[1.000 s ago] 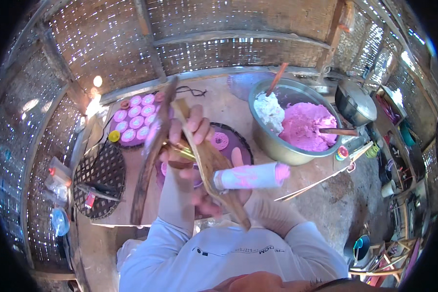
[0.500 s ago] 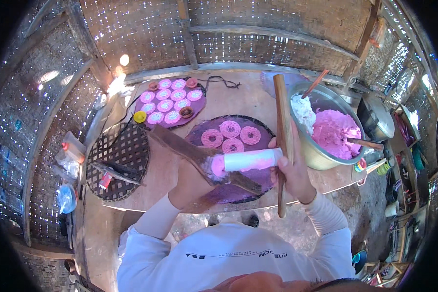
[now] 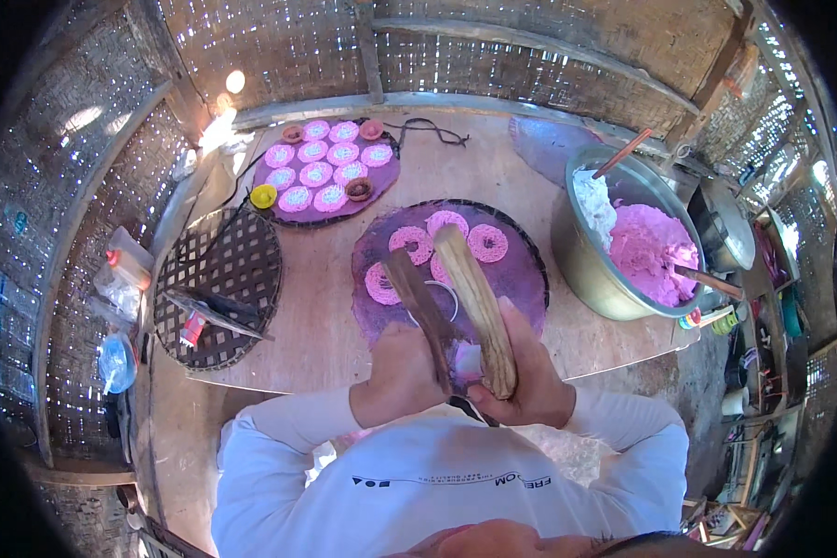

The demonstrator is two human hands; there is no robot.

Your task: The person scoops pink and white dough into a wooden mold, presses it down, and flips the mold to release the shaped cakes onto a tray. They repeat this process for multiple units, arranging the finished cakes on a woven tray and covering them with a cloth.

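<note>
Close to my chest, over the near table edge, I hold a two-part wooden press. My left hand [image 3: 402, 377] is wrapped round its dark wooden handle [image 3: 417, 293]. My right hand [image 3: 528, 377] grips the lighter wooden bar [image 3: 476, 312]. Between the two pieces a short part of a white cylinder [image 3: 468, 361] with pink dough on it shows. Beyond my hands lies a round purple-covered tray [image 3: 526, 298] with several pink lacy dough rings [image 3: 489, 243]. A thin white hoop [image 3: 454, 296] lies on it, partly hidden by the press.
A big metal pot [image 3: 581, 270] holds pink dough [image 3: 651, 246], a white mass [image 3: 595, 205] and wooden sticks. At the back left, another round tray [image 3: 279, 213] carries several pink-and-white lacy rounds and small cups. A dark woven lattice tray [image 3: 223, 270] lies at the left.
The press has turned and come nearer my chest. Its two wooden pieces are closer together, and much less of the white cylinder shows. A dough ring at the tray's left and the hoop are now visible.
</note>
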